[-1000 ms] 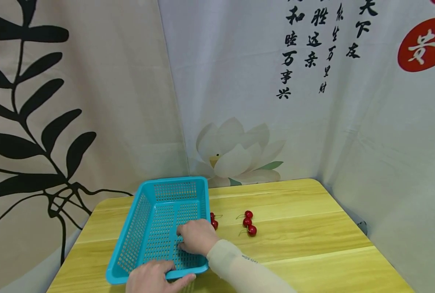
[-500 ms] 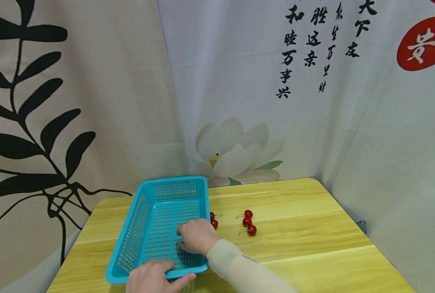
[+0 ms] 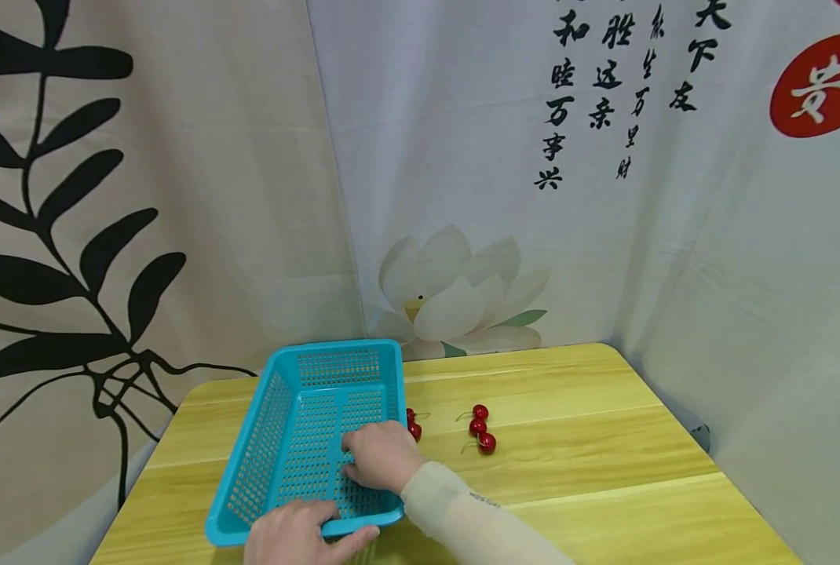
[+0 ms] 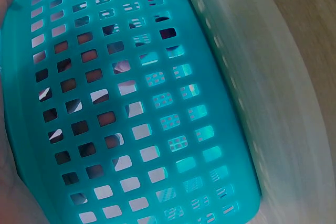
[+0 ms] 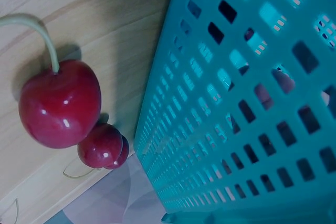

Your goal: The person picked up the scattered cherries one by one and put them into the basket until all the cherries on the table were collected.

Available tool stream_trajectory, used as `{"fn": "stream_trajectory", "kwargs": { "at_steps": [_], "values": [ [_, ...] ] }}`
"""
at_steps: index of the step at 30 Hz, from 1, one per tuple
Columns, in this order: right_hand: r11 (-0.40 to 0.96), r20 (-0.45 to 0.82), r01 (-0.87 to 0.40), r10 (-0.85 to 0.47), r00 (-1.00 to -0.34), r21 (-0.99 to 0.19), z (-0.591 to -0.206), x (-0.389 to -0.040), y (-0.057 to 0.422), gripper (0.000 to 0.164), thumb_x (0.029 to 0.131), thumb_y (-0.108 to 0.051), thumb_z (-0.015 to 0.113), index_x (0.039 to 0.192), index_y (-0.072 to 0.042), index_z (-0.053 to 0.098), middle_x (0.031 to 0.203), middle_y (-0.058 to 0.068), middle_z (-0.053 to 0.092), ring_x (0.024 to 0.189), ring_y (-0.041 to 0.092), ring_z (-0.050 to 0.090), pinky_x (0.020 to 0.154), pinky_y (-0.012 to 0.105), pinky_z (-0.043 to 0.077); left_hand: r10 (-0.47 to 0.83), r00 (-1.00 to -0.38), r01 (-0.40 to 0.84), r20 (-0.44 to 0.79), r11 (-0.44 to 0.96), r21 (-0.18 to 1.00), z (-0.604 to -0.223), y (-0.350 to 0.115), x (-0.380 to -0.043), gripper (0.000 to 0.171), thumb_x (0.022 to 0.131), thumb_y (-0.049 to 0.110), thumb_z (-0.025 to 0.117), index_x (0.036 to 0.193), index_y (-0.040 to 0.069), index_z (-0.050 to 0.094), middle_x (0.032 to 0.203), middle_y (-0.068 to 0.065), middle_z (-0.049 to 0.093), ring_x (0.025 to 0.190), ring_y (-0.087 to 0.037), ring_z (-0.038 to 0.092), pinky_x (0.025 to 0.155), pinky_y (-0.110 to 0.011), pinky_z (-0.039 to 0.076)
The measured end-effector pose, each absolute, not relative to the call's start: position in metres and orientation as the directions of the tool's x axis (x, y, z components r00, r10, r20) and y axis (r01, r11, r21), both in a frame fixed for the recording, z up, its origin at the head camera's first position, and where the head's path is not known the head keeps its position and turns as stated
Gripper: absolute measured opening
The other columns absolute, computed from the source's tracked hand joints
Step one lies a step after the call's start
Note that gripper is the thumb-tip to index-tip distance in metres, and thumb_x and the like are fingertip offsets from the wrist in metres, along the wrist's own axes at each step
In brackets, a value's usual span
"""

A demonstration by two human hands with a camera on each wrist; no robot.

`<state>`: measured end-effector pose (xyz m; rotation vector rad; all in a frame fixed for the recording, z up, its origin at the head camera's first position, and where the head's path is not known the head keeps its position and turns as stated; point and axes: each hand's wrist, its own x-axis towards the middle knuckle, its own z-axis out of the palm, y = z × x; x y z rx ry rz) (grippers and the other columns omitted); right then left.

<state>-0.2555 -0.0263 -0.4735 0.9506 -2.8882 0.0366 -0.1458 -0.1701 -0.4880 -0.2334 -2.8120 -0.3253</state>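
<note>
A blue perforated plastic basket (image 3: 250,439) stands on the left part of the wooden table. My left hand (image 3: 294,534) grips its front rim, thumb outside and fingers over the inner side; in the left wrist view, skin shows through the holes. Over the right wall my right hand (image 3: 385,455) reaches into the basket, index finger and thumb apart at the tips. Whatever lies under its palm is hidden. Close outside the right wall lie red cherries (image 3: 414,431), partly covered by the basket. A large cherry (image 5: 60,103) with a stem fills the right wrist view's left side.
Three cherries (image 3: 477,428) with thin stems form a short row to the right of the basket on the table (image 3: 604,439). Behind the table hangs a pale printed cloth (image 3: 462,157). My right sleeve (image 3: 476,518) crosses the table's front part.
</note>
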Motion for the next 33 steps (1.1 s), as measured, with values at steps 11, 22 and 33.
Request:
{"fn": "stream_trajectory", "kwargs": {
  "at_steps": [11,22,33],
  "values": [
    [0.778,0.199,-0.628,-0.617,-0.762,0.006,-0.479,-0.257,-0.024,0.026,0.089,-0.050,0.069,0.109,-0.033,0.072,0.092,-0.016,0.070,0.073,0.000,0.060,0.056,0.023,0.051,0.136,-0.926,0.214,0.352,0.958,0.192,-0.490,-0.171,-0.146,0.068,0.068,0.094,0.046,0.046,0.031,0.032,0.044,0.012,0.022,0.036,-0.009,0.024,0.039,-0.029,0.014],
    [0.662,0.376,-0.671,-0.559,-0.739,-0.334,-0.469,-0.252,-0.006,0.021,0.097,-0.035,0.063,0.110,-0.022,0.072,0.101,-0.010,0.069,0.086,0.001,0.059,0.071,0.023,0.053,0.145,-0.897,0.245,0.418,0.949,0.198,-0.492,-0.171,-0.146,0.068,0.068,0.092,0.050,0.046,0.031,0.029,0.045,0.013,0.018,0.036,-0.008,0.021,0.038,-0.028,0.011],
    [0.697,0.510,-0.605,-0.386,-0.769,-0.384,-0.471,-0.252,0.079,0.013,0.100,-0.016,0.060,0.109,-0.010,0.068,0.104,0.000,0.067,0.092,0.012,0.060,0.079,0.034,0.055,0.150,-0.929,0.224,0.338,0.955,0.192,-0.489,-0.172,-0.145,0.068,0.066,0.093,0.049,0.047,0.030,0.032,0.046,0.012,0.023,0.040,-0.009,0.028,0.039,-0.029,0.023]
  ]
}}
